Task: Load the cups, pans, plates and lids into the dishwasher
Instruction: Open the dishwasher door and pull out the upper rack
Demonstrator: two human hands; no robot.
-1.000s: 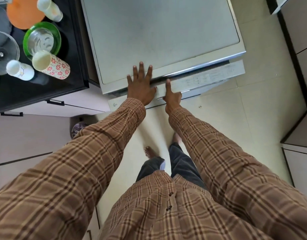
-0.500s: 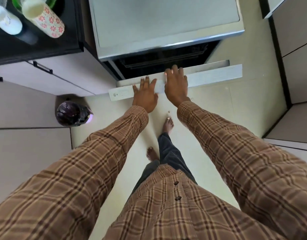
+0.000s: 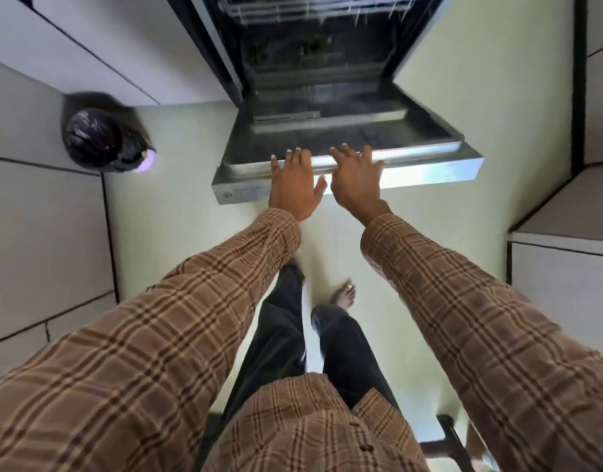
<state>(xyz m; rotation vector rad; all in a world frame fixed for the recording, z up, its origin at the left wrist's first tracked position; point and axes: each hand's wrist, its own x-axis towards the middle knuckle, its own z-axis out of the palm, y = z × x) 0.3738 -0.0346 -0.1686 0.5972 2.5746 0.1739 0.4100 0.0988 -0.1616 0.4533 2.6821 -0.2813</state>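
The dishwasher door point(image 3: 426, 172) hangs wide open, nearly level, with its steel top edge toward me. My left hand point(image 3: 295, 183) and my right hand point(image 3: 356, 180) both rest palm-down on that edge near its middle, fingers straight and reaching over the rim onto the inner face. Behind the door the dark tub shows a wire rack point(image 3: 313, 11) at the top of the view. No cups, pans, plates or lids are in view.
A dark bin bag point(image 3: 104, 141) sits on the pale floor left of the door. White cabinet fronts point(image 3: 38, 216) line the left side and more cabinets point(image 3: 565, 267) the right. My legs and bare feet stand just behind the door edge.
The dishwasher door has swung down from nearly shut to almost flat, with both hands on its top edge. My view has dropped, and the counter with cups has left the frame.
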